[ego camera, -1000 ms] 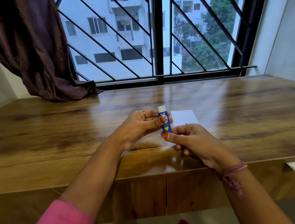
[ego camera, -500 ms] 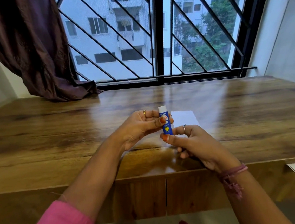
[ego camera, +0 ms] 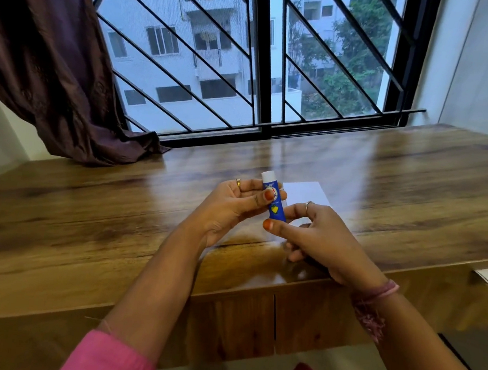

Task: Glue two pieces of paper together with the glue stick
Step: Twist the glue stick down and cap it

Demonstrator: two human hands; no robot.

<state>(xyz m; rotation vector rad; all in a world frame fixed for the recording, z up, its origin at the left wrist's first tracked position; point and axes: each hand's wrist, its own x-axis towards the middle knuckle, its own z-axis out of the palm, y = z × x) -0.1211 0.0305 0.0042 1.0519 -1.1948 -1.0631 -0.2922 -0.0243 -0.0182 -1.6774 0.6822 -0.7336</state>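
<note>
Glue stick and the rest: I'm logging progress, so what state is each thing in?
Glue stick: upright, white end up, held in both hands.
Left hand: gripping its upper part.
Right hand: pinching its base.
Paper: flat on desk.
Curtain: drawn aside.

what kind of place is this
Probably a room in an upper-floor flat: a long wooden desk runs under a barred window with a dark curtain, and apartment blocks show outside at the same height.
</note>
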